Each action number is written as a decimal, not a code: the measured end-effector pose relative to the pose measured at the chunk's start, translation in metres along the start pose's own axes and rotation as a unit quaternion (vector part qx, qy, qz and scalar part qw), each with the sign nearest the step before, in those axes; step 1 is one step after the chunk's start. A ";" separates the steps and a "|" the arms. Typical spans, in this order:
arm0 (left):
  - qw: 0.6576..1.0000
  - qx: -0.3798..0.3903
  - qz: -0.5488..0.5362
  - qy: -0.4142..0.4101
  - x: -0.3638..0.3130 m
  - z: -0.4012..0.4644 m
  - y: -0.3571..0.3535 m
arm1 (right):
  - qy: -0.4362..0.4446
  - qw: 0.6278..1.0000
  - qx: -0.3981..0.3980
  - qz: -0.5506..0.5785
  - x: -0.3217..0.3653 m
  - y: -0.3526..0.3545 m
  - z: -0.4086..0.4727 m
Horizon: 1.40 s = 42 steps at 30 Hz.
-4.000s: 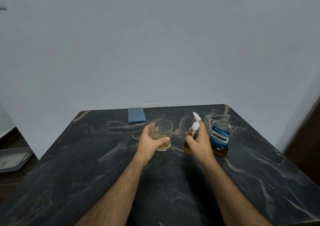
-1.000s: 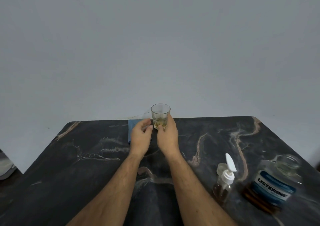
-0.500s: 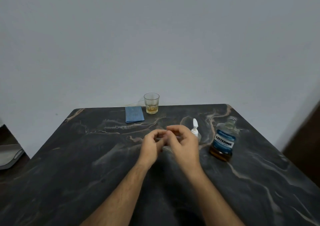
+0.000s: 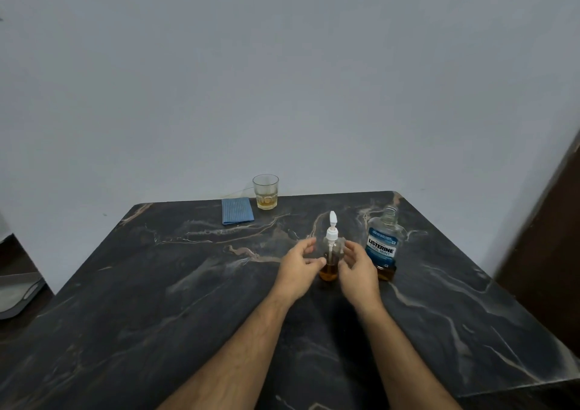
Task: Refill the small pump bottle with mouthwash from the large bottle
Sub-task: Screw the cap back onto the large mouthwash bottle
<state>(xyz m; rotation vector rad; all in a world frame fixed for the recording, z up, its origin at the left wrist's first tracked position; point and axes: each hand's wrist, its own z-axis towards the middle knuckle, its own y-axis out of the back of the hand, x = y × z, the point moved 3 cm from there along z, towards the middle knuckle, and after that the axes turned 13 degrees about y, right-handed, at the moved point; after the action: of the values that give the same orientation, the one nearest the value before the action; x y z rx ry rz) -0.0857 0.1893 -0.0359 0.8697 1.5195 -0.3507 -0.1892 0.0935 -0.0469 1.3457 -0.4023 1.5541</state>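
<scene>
The pump bottle (image 4: 330,259) stands upright on the worktop (image 4: 188,300), right of centre, with its white pump head fitted and amber liquid in the lower part. The large bottle (image 4: 383,246) stands just beside it on the right, upright, with no cap on its neck and a low amber level.

The left hand (image 4: 299,268) and the right hand (image 4: 356,270) flank the pump bottle. Fingers (image 4: 309,246) on both hands are loosely curved and spread, and neither hand holds anything. The left thumb tip appears to meet the bottle wall, though the view is too soft to confirm contact; the right hand is just clear of it.

A glass (image 4: 265,191) with a little amber liquid stands at the far edge, with a folded blue cloth (image 4: 237,211) just beside it on the left. Both are well apart from the hands.

Hazards from this position:

- The pump bottle is narrow and tall. A one-sided push from either hand would likely tip it.
- The large bottle is uncapped and near the right hand. A knock from the wrist could topple it and spill mouthwash.
- The pump head is still fitted. Unscrewing it without a firm hold on the body would likely spin the bottle.
- The neck looks narrow, so a fast pour would probably overflow.
</scene>
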 end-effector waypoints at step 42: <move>0.994 -0.094 -0.052 0.002 -0.041 0.136 0.049 | 0.029 0.999 0.027 -0.001 0.014 -0.074 0.139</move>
<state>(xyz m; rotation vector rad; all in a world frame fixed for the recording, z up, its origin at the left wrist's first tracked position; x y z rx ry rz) 0.0430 0.1167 -0.0068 0.6442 1.5768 -0.2763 -0.0499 0.0257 -0.0151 1.3380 -0.3257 1.6091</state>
